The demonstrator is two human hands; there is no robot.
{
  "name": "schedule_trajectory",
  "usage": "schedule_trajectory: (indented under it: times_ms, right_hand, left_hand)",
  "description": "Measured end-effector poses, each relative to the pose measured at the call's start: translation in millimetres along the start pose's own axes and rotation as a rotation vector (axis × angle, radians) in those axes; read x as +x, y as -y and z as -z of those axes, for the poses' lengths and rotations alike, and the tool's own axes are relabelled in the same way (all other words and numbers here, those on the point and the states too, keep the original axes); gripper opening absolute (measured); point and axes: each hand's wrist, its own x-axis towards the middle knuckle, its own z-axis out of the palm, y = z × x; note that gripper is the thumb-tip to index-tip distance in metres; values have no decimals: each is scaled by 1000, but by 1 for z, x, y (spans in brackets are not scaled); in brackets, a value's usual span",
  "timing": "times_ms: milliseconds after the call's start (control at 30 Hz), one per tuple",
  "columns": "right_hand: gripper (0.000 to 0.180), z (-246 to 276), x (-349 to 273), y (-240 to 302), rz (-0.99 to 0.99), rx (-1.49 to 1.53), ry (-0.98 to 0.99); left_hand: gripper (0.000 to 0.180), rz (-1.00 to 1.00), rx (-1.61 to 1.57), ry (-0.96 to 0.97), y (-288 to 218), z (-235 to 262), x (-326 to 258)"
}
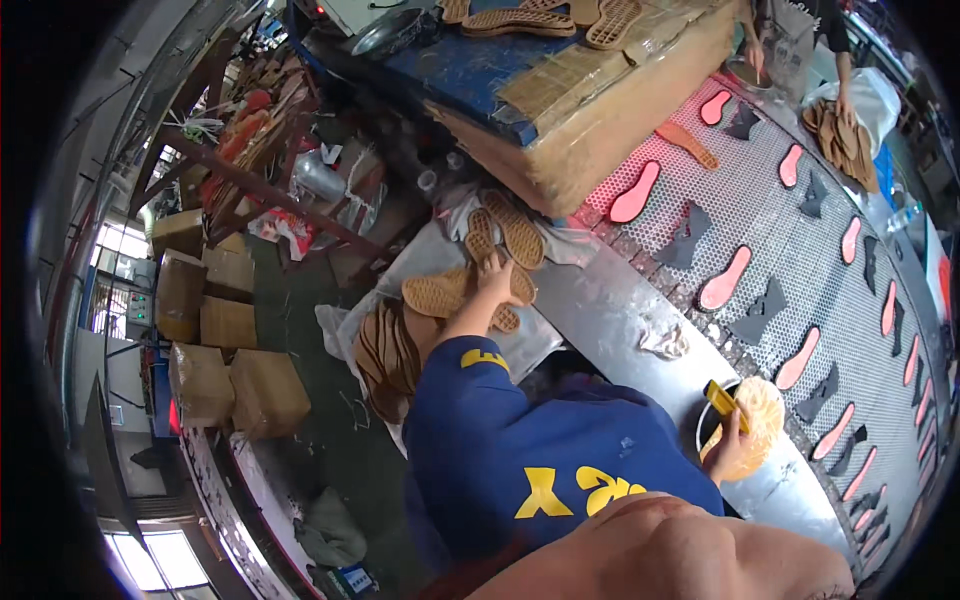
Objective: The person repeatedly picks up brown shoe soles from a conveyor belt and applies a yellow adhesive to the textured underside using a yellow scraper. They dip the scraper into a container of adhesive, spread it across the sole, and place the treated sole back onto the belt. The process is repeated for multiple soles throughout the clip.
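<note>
While reaching left hand [492, 275] into tan soles [470, 292] heaped beside counter [610, 310], fingers spread, gripping nothing; right hand [733, 452] clutching yellow-handled brush [722, 400] over glue pot [703, 430]. Likely calling for lifting one sole.

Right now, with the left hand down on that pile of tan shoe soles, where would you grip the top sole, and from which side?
Probably at the narrow waist of the top sole, fingers across its width. It lies flat and crosswise on the pile, tread up. Come from above, where the left hand already rests; the metal table crowds its right.
</note>
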Motion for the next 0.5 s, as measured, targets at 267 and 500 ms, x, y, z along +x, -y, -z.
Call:
schedule_trajectory:
  times_ms: [267,500]
  right_hand:
    - [24,39,-7,-26,64,-27,-212]
    - [15,47,-8,-73,237,-707,-351]
  left_hand:
    - [22,-522,-13,-17,-21,86,16]
    - [30,-630,-967,-190,-146,73,-27]
